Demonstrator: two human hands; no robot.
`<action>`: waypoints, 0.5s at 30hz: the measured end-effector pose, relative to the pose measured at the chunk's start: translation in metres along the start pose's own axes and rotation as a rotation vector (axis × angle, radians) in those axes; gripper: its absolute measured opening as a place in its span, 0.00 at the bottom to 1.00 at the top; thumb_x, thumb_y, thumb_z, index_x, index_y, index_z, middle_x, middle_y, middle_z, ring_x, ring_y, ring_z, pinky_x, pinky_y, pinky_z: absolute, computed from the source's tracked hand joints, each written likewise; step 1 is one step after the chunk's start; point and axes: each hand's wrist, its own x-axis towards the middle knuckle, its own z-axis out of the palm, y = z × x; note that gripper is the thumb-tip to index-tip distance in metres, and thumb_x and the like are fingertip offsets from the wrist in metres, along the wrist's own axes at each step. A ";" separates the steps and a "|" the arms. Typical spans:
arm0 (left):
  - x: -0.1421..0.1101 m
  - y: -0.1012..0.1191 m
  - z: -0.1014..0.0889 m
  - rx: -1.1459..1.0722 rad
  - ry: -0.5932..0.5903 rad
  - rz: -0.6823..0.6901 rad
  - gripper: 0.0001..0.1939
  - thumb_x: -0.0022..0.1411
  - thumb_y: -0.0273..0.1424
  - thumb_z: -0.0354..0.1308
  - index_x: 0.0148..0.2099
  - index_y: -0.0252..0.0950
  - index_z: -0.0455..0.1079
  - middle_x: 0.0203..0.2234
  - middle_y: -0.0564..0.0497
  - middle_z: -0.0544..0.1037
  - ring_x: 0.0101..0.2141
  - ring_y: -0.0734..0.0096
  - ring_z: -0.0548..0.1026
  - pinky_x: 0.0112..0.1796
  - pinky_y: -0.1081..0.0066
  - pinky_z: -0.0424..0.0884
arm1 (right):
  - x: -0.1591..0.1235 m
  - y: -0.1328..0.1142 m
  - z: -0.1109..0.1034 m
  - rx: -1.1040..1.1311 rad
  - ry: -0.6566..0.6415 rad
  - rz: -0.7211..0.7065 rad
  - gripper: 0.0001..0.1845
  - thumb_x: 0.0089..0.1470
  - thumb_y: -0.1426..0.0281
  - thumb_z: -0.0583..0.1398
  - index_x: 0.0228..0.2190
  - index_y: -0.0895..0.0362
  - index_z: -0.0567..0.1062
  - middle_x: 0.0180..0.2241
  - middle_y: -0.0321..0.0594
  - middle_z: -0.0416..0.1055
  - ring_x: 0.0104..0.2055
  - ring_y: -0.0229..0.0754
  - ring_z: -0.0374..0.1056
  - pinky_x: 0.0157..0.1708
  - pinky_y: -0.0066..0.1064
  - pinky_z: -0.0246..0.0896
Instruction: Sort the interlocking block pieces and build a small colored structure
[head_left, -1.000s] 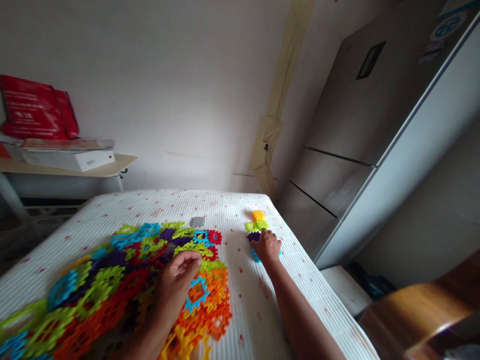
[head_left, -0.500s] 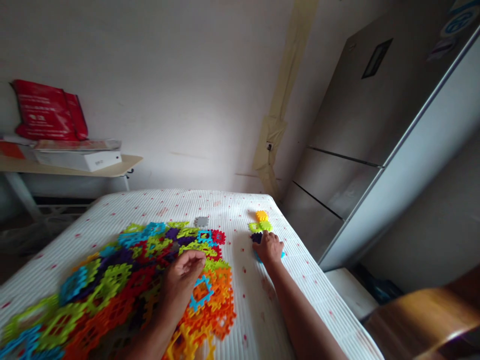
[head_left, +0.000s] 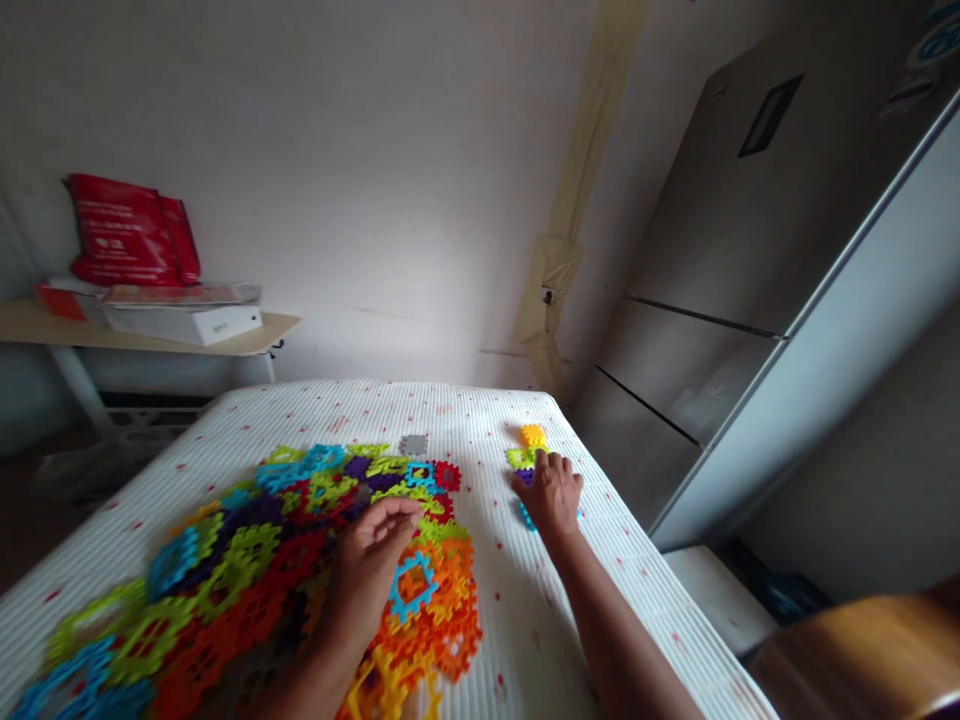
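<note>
My right hand (head_left: 557, 493) bends over a small group of toothed plastic building tiles on the right of the table. Its thumb and fingers are at a purple tile (head_left: 525, 477), mostly covered by the hand. A blue tile (head_left: 527, 517) peeks out below, with lime green tiles (head_left: 519, 458) and a yellow tile (head_left: 533, 435) beyond. My left hand (head_left: 375, 545) hovers over a large heap of similar tiles, fingers curled in toward the thumb; I see nothing in it. A blue square frame tile (head_left: 413, 588) lies on orange tiles (head_left: 457, 640) beside it.
The table (head_left: 517, 640) wears a white ribbed cover with red dots. A grey tile (head_left: 414, 445) lies behind the heap. Left, a side desk (head_left: 277, 330) bears a white box (head_left: 195, 322) and a red bag (head_left: 127, 235). A tall fridge (head_left: 720, 270) stands right.
The view has swung slightly left, so everything sits further right in the picture. My right hand has shifted a little over the purple tile; my left hand keeps its curled pose.
</note>
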 end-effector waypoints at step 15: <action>0.000 0.083 -0.032 -0.527 0.094 0.061 0.09 0.39 0.25 0.65 0.28 0.36 0.73 0.24 0.54 0.76 0.29 0.75 0.73 0.33 0.76 0.70 | -0.054 -0.047 0.027 0.391 0.109 -0.812 0.12 0.59 0.71 0.51 0.28 0.57 0.72 0.28 0.42 0.68 0.32 0.42 0.59 0.34 0.34 0.51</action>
